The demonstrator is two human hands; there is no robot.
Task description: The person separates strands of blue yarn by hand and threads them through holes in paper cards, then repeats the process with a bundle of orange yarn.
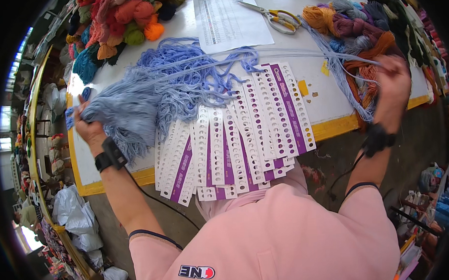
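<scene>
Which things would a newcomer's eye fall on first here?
The large pale blue thread bundle in the left fingers, at the left of the table, probably draws the eye first. Long strands stretch across to the right fingers. At centre, purple and white cards with holes overhang the near edge.

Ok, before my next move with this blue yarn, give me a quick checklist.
1. Left hand gripping the pale blue bundle: ok.
2. Right hand holding the drawn-out strands: ok.
3. Scissors apart from those strands: ok, lying partly on the paper.
4. Loose blue yarn tidy: not ok, heaped in loops.
5. Punched cards free of yarn: not ok, overlapped at their upper ends.
6. Strand count: cannot tell.
</scene>
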